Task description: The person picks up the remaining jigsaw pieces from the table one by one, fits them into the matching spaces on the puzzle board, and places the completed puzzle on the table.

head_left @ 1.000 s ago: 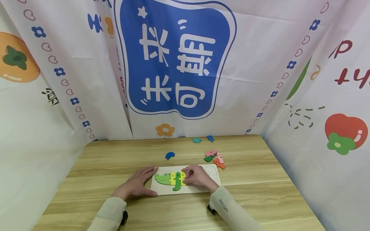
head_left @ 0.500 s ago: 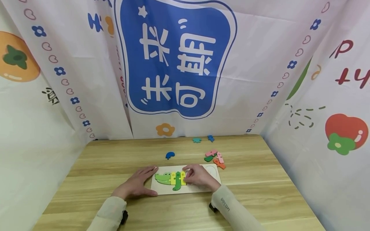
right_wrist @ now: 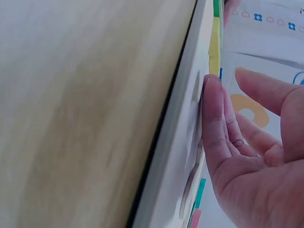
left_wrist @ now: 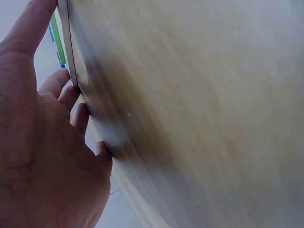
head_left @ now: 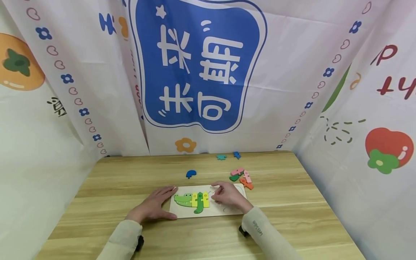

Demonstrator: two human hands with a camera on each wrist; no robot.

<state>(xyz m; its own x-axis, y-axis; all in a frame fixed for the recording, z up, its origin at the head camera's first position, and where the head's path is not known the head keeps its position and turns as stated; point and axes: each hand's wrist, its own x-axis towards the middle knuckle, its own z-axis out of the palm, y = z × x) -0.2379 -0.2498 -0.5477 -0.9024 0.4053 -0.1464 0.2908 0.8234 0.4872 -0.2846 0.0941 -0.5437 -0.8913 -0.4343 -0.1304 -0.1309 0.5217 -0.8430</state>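
A pale wooden puzzle board (head_left: 208, 213) lies on the table. Its left part carries a green crocodile head (head_left: 183, 200), a yellow piece (head_left: 194, 199), a green piece with a leg (head_left: 199, 206) and a second yellow piece (head_left: 206, 200). My left hand (head_left: 152, 206) rests at the board's left end, thumb at the near corner and fingers at the far one. Just right of the second yellow piece, my right hand (head_left: 229, 196) hovers over the recesses with nothing in its fingers. In the right wrist view its thumb stands apart from the fingertips (right_wrist: 212, 85), beside the yellow edge.
Beyond the board lie loose pieces: a blue curved one (head_left: 191, 174), a teal one (head_left: 221, 157) and a small blue one (head_left: 237, 155). A pile of pink (head_left: 247, 177), green (head_left: 234, 178) and orange (head_left: 246, 184) pieces sits at its far right. Printed curtains (head_left: 279, 90) enclose the table.
My right hand has let go of the second yellow piece and drawn back to the right, its thumb and forefinger now apart. The left hand has stayed at the board's left end.
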